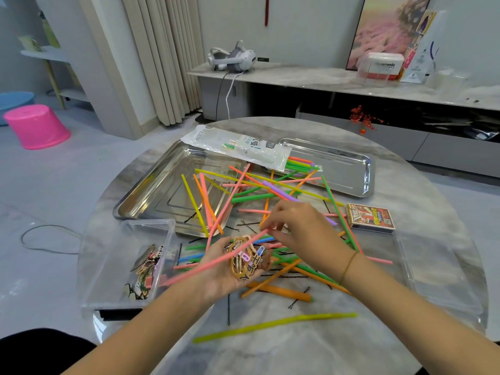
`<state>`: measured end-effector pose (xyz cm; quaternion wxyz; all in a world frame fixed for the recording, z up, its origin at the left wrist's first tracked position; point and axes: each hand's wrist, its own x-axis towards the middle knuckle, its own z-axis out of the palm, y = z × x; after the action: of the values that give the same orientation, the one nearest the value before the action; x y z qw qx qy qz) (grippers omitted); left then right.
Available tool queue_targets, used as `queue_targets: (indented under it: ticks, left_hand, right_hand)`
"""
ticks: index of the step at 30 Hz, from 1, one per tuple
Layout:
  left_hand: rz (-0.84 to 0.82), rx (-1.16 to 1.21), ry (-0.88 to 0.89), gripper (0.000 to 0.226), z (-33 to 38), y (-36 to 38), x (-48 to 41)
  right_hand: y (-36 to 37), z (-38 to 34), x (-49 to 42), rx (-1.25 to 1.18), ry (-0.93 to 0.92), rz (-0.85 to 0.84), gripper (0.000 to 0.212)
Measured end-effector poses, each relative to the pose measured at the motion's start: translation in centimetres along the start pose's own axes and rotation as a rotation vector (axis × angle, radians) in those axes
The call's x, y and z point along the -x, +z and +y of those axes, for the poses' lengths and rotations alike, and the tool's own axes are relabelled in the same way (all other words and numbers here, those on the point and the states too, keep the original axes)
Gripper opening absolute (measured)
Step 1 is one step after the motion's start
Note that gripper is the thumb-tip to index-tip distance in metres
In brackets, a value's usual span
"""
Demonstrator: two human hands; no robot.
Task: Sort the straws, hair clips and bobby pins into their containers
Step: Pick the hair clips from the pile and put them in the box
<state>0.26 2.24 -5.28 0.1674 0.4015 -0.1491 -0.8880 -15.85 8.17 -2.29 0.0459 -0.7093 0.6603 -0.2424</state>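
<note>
Round grey marble table (270,353) in a living room, and we look down on it. Left hand (220,272) lies palm up near the front middle, fingers cupped round a bunch of hair clips (240,262), mostly gold, one purple. A pink straw (205,266) lies slanted across that palm. Right hand (305,234) sits just beyond it, fingers curled down and pinching the straw's upper end.

Under and around both hands we see loose straws (251,197) criss-crossed in a pile, with black bobby pins (228,311) scattered among them. A clear box (108,266) stands just left of the left hand, with other clips (147,263) inside. Behind the pile is a large steel tray (157,196) with straws overhanging it, then a second steel tray (349,169) to the right. A straw packet (238,147) lies across both. A card box (370,217) sits right of the pile. In the background there is a headset (232,59) on a low cabinet and a pink stool (36,127) on the floor.
</note>
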Motion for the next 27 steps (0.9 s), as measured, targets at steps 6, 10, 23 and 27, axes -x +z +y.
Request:
queue_targets:
  ticks: [6, 10, 23, 27]
  left_hand:
    - [0.003, -0.028, -0.047, 0.05, -0.2, -0.2, 0.0]
    - [-0.034, 0.011, -0.043, 0.049, -0.2, 0.0, 0.3]
    - [-0.041, 0.024, -0.038, 0.046, -0.2, 0.2, 0.3]
    - [-0.046, 0.027, -0.05, 0.048, -0.2, 0.1, 0.1]
  right_hand:
    - [0.6, 0.8, 1.1, 0.123, 0.117, -0.139, 0.021]
    - [1.3, 1.9, 0.9, 0.115, 0.211, -0.168, 0.023]
    - [1.1, 4.8, 1.1, 0.514, 0.384, -0.252, 0.028]
    - [1.7, 6.2, 1.3, 0.49, 0.426, -0.293, 0.025]
